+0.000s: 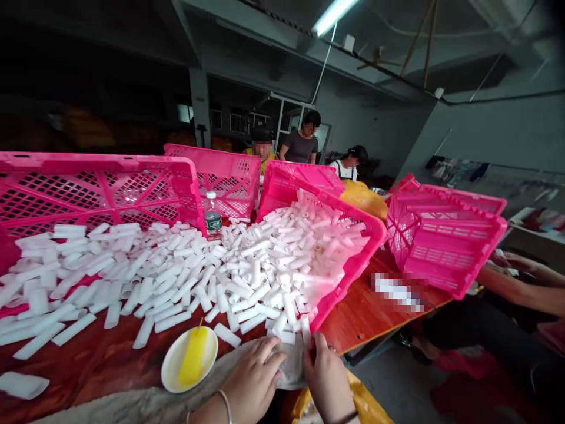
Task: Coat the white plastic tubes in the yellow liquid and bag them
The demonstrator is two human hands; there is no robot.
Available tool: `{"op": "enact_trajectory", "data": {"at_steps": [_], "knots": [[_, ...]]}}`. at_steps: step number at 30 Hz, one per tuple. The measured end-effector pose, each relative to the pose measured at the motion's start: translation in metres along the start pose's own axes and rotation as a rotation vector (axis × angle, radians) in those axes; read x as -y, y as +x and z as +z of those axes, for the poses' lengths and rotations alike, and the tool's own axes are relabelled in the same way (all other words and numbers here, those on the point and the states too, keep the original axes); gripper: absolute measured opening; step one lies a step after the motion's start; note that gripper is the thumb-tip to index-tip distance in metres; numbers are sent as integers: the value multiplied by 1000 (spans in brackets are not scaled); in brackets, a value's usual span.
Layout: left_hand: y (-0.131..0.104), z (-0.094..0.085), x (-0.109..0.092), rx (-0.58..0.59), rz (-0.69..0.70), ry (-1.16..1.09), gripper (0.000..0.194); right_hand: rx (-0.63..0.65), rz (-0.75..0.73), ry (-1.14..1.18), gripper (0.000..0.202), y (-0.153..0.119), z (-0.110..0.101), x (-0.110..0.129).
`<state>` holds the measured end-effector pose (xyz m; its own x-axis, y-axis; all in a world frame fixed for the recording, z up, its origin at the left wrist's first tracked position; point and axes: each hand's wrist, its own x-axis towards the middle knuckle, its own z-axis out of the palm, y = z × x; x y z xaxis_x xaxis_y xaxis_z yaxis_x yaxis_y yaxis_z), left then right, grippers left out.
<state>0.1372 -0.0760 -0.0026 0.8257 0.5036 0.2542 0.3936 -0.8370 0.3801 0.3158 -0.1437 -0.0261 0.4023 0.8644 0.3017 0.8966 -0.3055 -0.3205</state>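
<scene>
Many short white tubes [256, 271] lie heaped on the red table, spilling from a tipped pink basket [362, 265]. At the near table edge, my left hand [256, 377], with a bracelet on its wrist, rests palm down, fingers slightly apart, beside a clear plastic piece [291, 362] on the grey cloth [132, 394]. My right hand [325, 374] is just right of that plastic, its thumb and fingers pinched around the lower end of a white tube [306, 331]. Left of my hands sits a white dish [170, 368] with a yellow block [193, 356] on it.
A bottle [212, 218] stands behind the tubes. Pink baskets [101, 194] line the left and back, with another [450, 235] tipped at the right. An orange sack [366, 400] hangs below my hands. People work behind the table, and a person's arms [521, 282] reach in at right.
</scene>
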Motion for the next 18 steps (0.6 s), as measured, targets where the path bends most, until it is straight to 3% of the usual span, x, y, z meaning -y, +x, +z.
{"op": "enact_trajectory", "data": {"at_steps": [5, 10, 13, 18], "knots": [[7, 7, 7, -18, -153, -92, 41, -94, -74, -39, 29, 14, 35, 2], [15, 18, 25, -82, -249, 30, 73, -179, -228, -119, 44, 36, 48, 21], [16, 32, 33, -152, -210, 94, 92, -136, -310, -161, 57, 45, 57, 31], [12, 54, 43, -263, -261, 80, 97, -86, -228, -228, 54, 66, 65, 52]]}}
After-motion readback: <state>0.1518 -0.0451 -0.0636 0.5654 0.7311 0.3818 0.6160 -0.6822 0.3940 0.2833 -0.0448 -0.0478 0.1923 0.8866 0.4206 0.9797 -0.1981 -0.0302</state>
